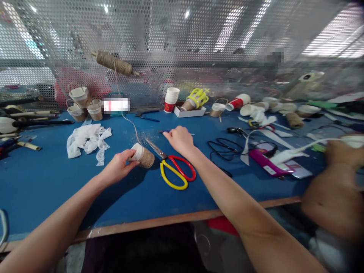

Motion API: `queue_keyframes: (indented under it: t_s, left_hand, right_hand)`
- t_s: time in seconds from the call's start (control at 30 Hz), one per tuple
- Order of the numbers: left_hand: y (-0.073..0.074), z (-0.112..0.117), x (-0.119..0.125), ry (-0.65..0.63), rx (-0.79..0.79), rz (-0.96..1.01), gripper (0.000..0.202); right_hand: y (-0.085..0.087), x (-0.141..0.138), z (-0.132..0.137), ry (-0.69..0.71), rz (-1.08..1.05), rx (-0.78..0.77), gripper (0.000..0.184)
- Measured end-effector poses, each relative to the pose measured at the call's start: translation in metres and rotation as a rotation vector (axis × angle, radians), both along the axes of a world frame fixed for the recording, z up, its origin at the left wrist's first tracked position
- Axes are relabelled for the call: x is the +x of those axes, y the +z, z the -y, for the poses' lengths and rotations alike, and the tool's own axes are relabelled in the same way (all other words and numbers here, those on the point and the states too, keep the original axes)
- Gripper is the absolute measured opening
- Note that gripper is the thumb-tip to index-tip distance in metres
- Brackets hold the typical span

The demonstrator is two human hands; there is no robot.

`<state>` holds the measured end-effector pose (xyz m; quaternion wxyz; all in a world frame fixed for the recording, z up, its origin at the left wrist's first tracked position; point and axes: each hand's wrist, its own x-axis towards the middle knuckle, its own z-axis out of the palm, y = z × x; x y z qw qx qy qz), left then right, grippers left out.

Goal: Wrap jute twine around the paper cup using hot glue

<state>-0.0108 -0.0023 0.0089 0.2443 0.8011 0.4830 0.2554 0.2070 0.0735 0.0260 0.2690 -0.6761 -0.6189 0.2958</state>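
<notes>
My left hand (123,165) is closed around the white rim end of a small paper cup (146,157), tilted on its side, its outside wound with brown twine. A loose strand of twine (132,124) runs from the cup up to a spool (113,63) hung on the mesh. Just right of the cup lie scissors (163,155) with one red and one yellow handle, blades slightly apart. Beyond them, my right hand (179,141) has its fingers curled over a thin pen-like tool (160,131), whose ends show on both sides; its middle is hidden.
White lace (88,140) lies at left, before several twine-wrapped cups (79,96). Red-and-white paper cups (171,100) and a white box (190,111) stand along the mesh. A black cord (222,149) and a magenta object (267,163) lie at right, near another person's arm (335,185).
</notes>
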Motion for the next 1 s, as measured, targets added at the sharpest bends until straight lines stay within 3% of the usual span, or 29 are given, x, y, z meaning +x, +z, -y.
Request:
queue_keyframes:
  t_s: [0.17, 0.3, 0.57, 0.8, 0.9, 1.0]
  left_hand:
    - [-0.003, -0.001, 0.000, 0.000, 0.042, -0.013, 0.019]
    - [-0.002, 0.000, 0.000, 0.004, 0.051, -0.021, 0.017]
    - [-0.002, 0.000, 0.000, -0.014, -0.013, 0.026, 0.017]
    - [0.004, 0.008, 0.002, -0.135, -0.256, 0.329, 0.019]
    - [0.010, 0.014, 0.005, -0.190, -0.353, 0.442, 0.016]
    - [0.016, 0.017, 0.007, -0.229, -0.439, 0.522, 0.012]
  right_hand:
    - [0.001, -0.047, 0.005, 0.324, -0.311, -0.176, 0.037]
    - [-0.002, -0.063, -0.001, 0.373, -0.528, -0.190, 0.020]
    - [0.006, -0.044, 0.013, 0.284, -0.802, -0.147, 0.014]
    - [0.020, -0.026, 0.039, 0.294, -0.913, -0.153, 0.009]
    - [0.025, -0.018, 0.047, 0.354, -0.945, -0.093, 0.018]
    - [0.027, -0.012, 0.054, 0.373, -0.932, -0.010, 0.015]
